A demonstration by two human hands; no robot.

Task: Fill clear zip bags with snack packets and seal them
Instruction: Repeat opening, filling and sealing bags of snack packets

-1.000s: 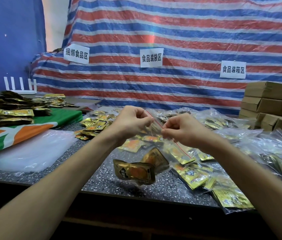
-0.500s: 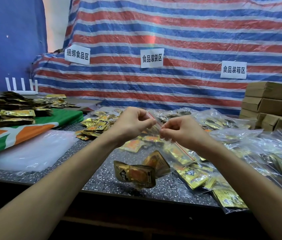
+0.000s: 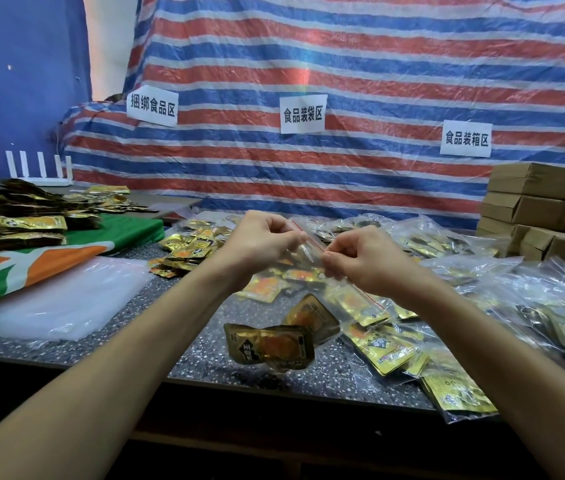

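Ok: crinkled woven tarp (image 3: 343, 64), red/blue/white stripes, hangs behind the bench (image 3: 184, 344); bench top is dark and speckled, stone-look. Brown cardboard boxes (image 3: 534, 202) are stacked at the far right corner. A green/orange/white cloth (image 3: 31, 265) covers the left end, with a heap (image 3: 28, 223) of gold foil packs on it. A flat milky stack of empty bags (image 3: 66, 299) lies near the left front edge. Glossy, wrinkled filled bags (image 3: 482, 271), gold packs inside each, cover the right side out to the front edge. A pile of loose packets (image 3: 187, 251) sits mid-bench toward the back. The held bag (image 3: 309, 282) is clear film with a red zip strip and hangs above the front edge at centre; two flat gold-and-orange packets (image 3: 269, 346) sit at its bottom. The left hand (image 3: 260, 244) and right hand (image 3: 364, 261) both pinch the zip strip, fingers curled, close together.
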